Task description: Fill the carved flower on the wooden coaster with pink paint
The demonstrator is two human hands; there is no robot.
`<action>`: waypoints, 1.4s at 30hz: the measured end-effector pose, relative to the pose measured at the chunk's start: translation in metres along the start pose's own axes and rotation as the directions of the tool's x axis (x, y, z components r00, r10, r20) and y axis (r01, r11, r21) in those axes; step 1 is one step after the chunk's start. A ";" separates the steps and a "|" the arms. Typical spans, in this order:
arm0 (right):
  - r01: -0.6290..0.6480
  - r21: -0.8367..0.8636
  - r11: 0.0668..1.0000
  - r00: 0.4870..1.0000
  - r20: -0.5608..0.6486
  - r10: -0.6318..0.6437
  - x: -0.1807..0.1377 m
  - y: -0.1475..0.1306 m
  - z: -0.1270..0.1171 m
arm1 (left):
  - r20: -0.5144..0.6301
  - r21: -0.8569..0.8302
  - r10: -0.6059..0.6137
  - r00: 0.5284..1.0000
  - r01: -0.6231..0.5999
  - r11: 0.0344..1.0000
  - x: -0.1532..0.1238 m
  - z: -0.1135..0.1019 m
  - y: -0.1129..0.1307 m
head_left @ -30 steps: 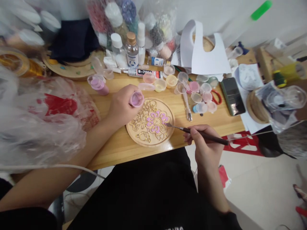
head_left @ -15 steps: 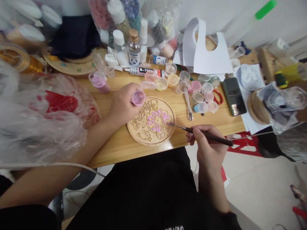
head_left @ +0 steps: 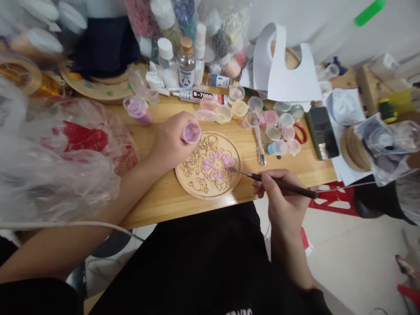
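My left hand (head_left: pixel 172 139) is closed around a small plastic cup (head_left: pixel 191 132) with pink-purple contents, tipped so its mouth faces me, by the upper left rim of a round wooden board (head_left: pixel 187 187). Gold wire outlines flowers and leaves on the board; the large flower's petals (head_left: pixel 215 175) are filled with pinkish purple. My right hand (head_left: pixel 278 188) grips a palette knife (head_left: pixel 288 186) by its dark handle. Its thin metal tip rests at, or just above, the flower's right petals; contact cannot be made out.
Small open cups (head_left: pixel 239 109) of pale colours, a pen-like tool (head_left: pixel 259 146), red-handled scissors (head_left: pixel 301 133) and a phone (head_left: pixel 323 133) lie behind and right. A glue tube (head_left: pixel 203 96) and bottles (head_left: pixel 187 65) line the back. Crumpled plastic bags (head_left: pixel 55 162) crowd the left.
The whole view has shifted slightly. Both hands keep their holds, and the palette knife's tip stays at the flower's right petals with hardly any visible movement.
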State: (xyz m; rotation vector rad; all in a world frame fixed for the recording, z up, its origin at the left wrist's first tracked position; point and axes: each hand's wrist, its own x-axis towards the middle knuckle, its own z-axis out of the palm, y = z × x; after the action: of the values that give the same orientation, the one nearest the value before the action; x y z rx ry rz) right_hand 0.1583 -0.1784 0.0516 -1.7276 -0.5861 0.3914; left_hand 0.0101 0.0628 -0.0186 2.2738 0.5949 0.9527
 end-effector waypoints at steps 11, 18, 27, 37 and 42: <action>0.002 -0.009 1.000 1.000 -0.013 -0.002 0.001 -0.001 -0.001 | -0.019 0.008 0.016 1.000 -0.016 1.000 -0.002 -0.001 0.000; 0.002 0.000 1.000 1.000 -0.029 -0.002 0.001 0.002 -0.004 | -0.041 0.038 0.050 0.998 -0.048 0.998 -0.001 0.000 0.002; 0.025 -0.013 1.000 1.000 -0.017 -0.026 0.001 -0.003 -0.004 | 0.030 0.057 -0.018 0.999 0.016 0.998 0.000 -0.004 0.009; 0.041 -0.060 0.997 0.999 -0.005 -0.041 0.001 -0.005 -0.002 | 0.059 0.055 -0.038 0.998 0.035 0.998 -0.001 -0.004 0.007; 0.045 -0.108 0.993 0.999 -0.017 -0.047 0.001 -0.008 -0.002 | 0.054 0.058 -0.048 0.997 0.045 0.997 0.000 -0.002 0.006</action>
State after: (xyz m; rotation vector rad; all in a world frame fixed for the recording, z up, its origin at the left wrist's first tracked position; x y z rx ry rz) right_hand 0.1586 -0.1785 0.0599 -1.8157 -0.6414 0.3153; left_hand 0.0093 0.0592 -0.0132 2.3175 0.6558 0.8577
